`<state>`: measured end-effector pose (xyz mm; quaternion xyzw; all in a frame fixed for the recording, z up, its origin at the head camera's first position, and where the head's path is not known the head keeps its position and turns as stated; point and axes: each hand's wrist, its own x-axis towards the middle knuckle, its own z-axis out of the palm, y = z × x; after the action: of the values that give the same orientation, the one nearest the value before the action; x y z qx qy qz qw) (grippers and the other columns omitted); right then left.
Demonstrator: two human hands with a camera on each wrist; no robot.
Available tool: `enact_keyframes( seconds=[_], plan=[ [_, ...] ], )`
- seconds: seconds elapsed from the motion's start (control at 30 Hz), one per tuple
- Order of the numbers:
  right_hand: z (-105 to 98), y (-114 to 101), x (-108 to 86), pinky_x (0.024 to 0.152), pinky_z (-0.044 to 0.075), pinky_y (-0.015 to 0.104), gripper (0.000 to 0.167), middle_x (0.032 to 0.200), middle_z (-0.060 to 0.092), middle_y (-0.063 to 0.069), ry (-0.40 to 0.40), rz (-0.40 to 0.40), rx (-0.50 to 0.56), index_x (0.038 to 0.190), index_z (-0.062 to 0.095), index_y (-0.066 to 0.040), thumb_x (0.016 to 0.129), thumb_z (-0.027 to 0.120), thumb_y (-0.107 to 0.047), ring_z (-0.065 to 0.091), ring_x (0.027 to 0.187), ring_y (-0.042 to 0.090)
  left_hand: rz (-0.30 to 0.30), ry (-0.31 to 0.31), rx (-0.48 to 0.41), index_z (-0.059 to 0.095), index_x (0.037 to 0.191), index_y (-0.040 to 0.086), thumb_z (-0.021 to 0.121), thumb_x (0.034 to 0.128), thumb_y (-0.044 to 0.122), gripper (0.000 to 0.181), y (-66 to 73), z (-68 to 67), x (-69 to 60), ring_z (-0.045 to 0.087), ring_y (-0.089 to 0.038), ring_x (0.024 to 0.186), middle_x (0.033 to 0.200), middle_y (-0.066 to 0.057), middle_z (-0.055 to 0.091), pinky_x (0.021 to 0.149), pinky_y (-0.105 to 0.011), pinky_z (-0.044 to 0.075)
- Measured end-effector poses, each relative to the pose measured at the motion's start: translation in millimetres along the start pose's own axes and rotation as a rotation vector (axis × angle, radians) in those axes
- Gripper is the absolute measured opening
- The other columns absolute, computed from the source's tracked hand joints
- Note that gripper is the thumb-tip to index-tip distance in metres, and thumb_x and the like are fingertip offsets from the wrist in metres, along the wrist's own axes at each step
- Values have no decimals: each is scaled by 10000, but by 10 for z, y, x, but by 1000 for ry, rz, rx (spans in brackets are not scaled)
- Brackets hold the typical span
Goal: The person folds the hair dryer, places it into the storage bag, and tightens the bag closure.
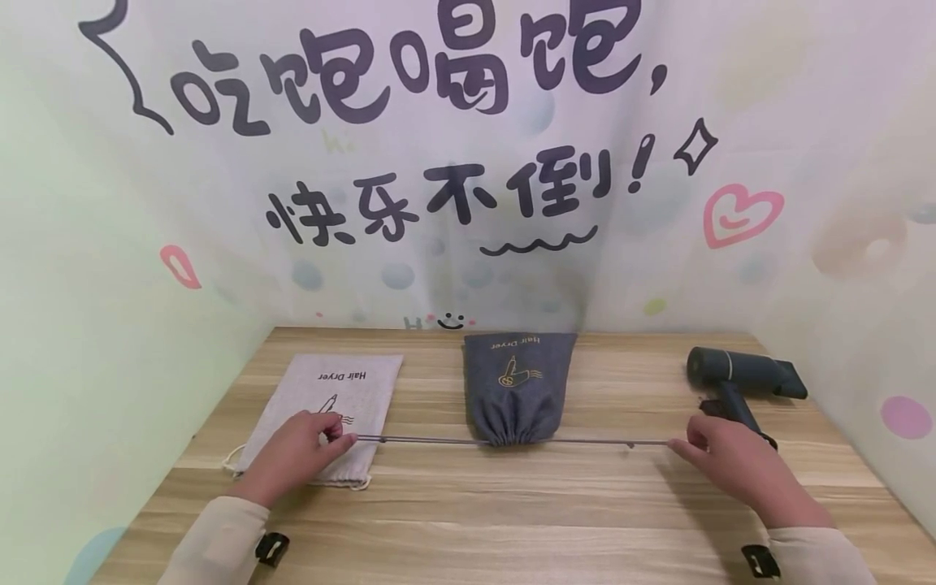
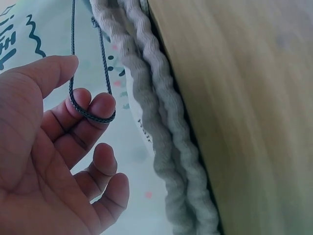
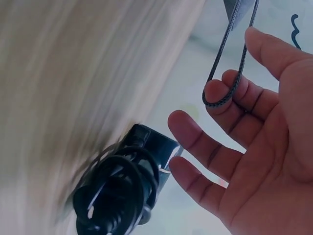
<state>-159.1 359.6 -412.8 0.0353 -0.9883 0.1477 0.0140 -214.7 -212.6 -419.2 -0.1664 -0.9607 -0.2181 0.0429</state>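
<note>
a dark bag (image 1: 521, 400) lies at the middle of the tabletop's (image 1: 512, 512) far edge, its bunched mouth turned toward the near edge, its gold print upside down from the near side. from the mouth, the left cord (image 1: 431, 440) and the right cord (image 1: 585, 442), each knotted, stretch straight toward the two side edges. a person's left hand (image 1: 292, 457) holds the left cord, the loop hooked round two bent fingertips with the thumb close by. the right hand (image 1: 742, 465) holds the right cord the same way, its other fingers loosely spread. beneath the left hand, along the left edge, a pale bag (image 1: 354, 398) lies flat, its gathered end toward the near edge; whether the hand touches it cannot be told. near the far right corner, just beyond the right hand, rests a dark dryer (image 1: 738, 372), its handle angled toward the near edge. behind the far edge hangs a printed backdrop (image 1: 439, 288) with dark characters.
</note>
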Motion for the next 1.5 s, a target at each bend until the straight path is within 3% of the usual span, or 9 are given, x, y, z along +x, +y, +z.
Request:
enact_keyframes(
  seconds=[0.4,0.63,0.77,0.9,1.07,1.2,1.3,1.37,1.5],
  plan=[
    [12,70,9,522,312,327,352,633,432,-28,-21,43,27,764,511,-174,914,672,-448,412,573,163,-42,11,-31,537,698,198,721,900,311,295,-112,-7,-20,407,-130,595,594,49,448,582,-290,324],
    [19,65,36,535,329,332,326,650,453,-14,-46,60,24,785,531,-148,914,687,-403,426,591,170,-27,-22,-78,528,706,194,718,898,276,282,-35,3,-37,421,-120,606,607,61,460,585,-282,340],
    [55,35,43,555,349,337,270,671,474,-20,-63,21,35,796,565,-139,916,699,-341,435,612,161,22,-57,-150,560,725,213,709,902,266,238,75,11,-47,446,-82,608,644,99,508,567,-258,372],
    [80,-3,42,596,404,334,214,753,563,-43,-84,-39,112,841,619,-158,928,686,-341,485,672,143,117,-130,-234,605,755,223,688,920,257,188,178,21,-74,461,-46,593,672,119,540,544,-244,406],
    [62,-52,51,619,443,331,197,836,621,-48,-102,-40,170,891,648,-177,936,672,-367,526,715,141,179,-189,-303,617,788,238,677,942,262,167,257,35,-96,481,-41,579,688,103,554,524,-243,431],
    [21,-58,45,622,457,349,182,900,649,1,-65,-39,134,907,663,-156,927,686,-336,540,729,151,145,-100,-235,615,796,229,690,928,226,152,240,22,-61,493,-74,636,746,101,572,579,-264,438],
    [-22,-26,39,639,480,380,184,962,658,49,-9,-44,96,918,675,-138,913,704,-320,571,771,184,73,-36,-99,626,835,174,701,899,187,99,175,5,-34,550,-151,761,849,42,600,695,-341,477],
    [-50,13,28,652,493,414,193,993,650,84,19,-41,77,924,676,-130,906,711,-319,589,805,225,7,-35,-6,650,909,115,715,868,185,104,126,3,-35,577,-250,869,951,-42,618,780,-433,496],
    [-106,146,-2,687,490,502,236,1012,618,157,76,-36,44,955,663,-79,910,706,-307,597,834,305,-98,-118,118,653,1112,22,745,820,244,378,62,1,-47,535,-420,1003,1148,-214,572,854,-589,469]
  ],
)
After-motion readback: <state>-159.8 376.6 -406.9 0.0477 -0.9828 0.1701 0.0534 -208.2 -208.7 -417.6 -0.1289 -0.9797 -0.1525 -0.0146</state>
